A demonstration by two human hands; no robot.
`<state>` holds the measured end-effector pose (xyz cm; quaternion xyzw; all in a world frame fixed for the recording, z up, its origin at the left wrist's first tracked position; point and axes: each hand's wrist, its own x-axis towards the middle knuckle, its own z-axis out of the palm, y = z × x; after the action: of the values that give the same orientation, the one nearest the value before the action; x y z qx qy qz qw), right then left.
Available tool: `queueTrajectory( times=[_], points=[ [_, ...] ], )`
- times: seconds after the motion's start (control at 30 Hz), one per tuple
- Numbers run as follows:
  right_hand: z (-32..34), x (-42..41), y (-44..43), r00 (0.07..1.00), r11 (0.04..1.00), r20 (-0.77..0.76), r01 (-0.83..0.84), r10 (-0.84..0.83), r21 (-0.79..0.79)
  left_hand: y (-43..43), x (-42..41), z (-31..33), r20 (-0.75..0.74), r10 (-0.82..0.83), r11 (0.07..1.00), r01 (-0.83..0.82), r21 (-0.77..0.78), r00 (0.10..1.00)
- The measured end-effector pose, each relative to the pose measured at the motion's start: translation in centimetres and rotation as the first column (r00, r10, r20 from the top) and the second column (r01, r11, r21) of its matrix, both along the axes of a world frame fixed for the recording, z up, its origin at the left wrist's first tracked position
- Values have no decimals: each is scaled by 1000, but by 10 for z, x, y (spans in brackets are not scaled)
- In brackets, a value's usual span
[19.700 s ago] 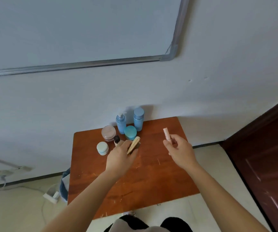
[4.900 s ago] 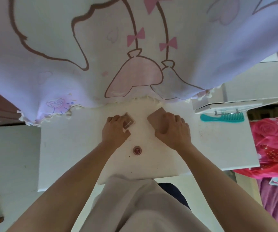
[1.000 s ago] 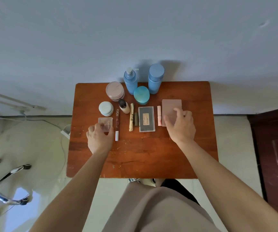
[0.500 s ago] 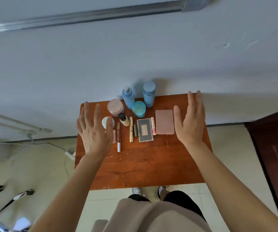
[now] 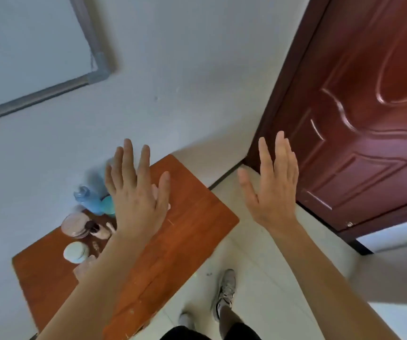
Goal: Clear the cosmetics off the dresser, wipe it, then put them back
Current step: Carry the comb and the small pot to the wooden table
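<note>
The left grip (image 5: 136, 204) and right grip (image 5: 271, 192) are spread flat, holding nothing. The cosmetics (image 5: 87, 200) stand on the counter (image 5: 192, 229) by the wall (image 5: 185, 94), partly hidden behind the left grip, well apart from the right.

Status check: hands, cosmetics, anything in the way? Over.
Left hand open, raised over dresser, no grip. Right hand open, above floor. Pump bottle and jars on dresser by wall. Left forearm hides some items.
</note>
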<state>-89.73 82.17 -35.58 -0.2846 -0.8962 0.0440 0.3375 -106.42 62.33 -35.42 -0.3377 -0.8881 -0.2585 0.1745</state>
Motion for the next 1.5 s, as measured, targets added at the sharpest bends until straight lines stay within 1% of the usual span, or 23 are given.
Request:
queueTrajectory(
  times=[0.1, 0.2, 0.3, 0.4, 0.53, 0.6, 0.67, 0.77, 0.83, 0.9, 0.97, 1.07, 1.13, 1.2, 1.27, 1.33, 1.43, 1.5],
  points=[
    [8, 85, 10, 979, 978, 20, 203, -204, 49, 53, 50, 8, 47, -215, 977, 215, 3, 976],
    [21, 178, 13, 904, 900, -1, 427, -429, 86, 105, 110, 23, 8, -450, 893, 451, -7, 893],
    [29, 277, 3, 797, 792, -49, 604, -602, 89, 145, 186, 39, -16, -625, 780, 625, 18, 780],
    [35, 371, -15, 658, 652, -83, 753, -748, 92, 171, 275, 52, -26, -754, 654, 754, 61, 656],
    [31, 491, -49, 501, 499, -83, 865, -861, 50, 188, 405, 55, -93, -867, 489, 872, 29, 490],
    [25, 552, -69, 440, 441, -88, 897, -894, 12, 190, 476, 52, -88, -903, 421, 907, 18, 421],
    [20, 612, -82, 404, 405, -88, 914, -910, 5, 193, 547, 51, -82, -936, 342, 940, 12, 342],
    [15, 697, -96, 340, 340, -21, 940, -940, 3, 193, 642, 47, -89, -971, 226, 973, -48, 221],
    [9, 742, -104, 285, 285, 19, 959, -958, -10, 191, 689, 40, -80, -981, 182, 980, -77, 175],
    [3, 777, -107, 255, 254, 38, 967, -966, -26, 193, 723, 33, -78, -988, 140, 986, -91, 133],
    [-1, 808, -100, 231, 230, 58, 973, -971, -37, 205, 752, 29, -84, -991, 111, 989, -103, 102],
    [-10, 847, -75, 207, 200, 79, 976, -975, -89, 233, 791, 19, -60, -994, 95, 988, -121, 88],
    [-19, 861, -60, 213, 206, 80, 974, -974, -94, 250, 807, 12, -66, -994, 92, 989, -119, 84],
    [-30, 883, -36, 223, 209, 111, 970, -968, -123, 280, 832, 2, -61, -996, 65, 991, -115, 58],
    [-41, 911, -6, 216, 196, 149, 971, -965, -136, 318, 865, -9, -25, -999, 50, 993, -108, 47],
    [-53, 945, 24, 185, 152, 200, 974, -962, -168, 359, 903, -24, 48, -998, 28, 989, -145, 36],
    [-72, 992, 62, 120, 37, 336, 969, -934, -245, 412, 951, -52, 134, -991, -39, 948, -315, 4],
    [-79, 1020, 86, 89, -22, 388, 961, -917, -274, 445, 975, -68, 165, -986, -88, 915, -393, -24]
  ],
)
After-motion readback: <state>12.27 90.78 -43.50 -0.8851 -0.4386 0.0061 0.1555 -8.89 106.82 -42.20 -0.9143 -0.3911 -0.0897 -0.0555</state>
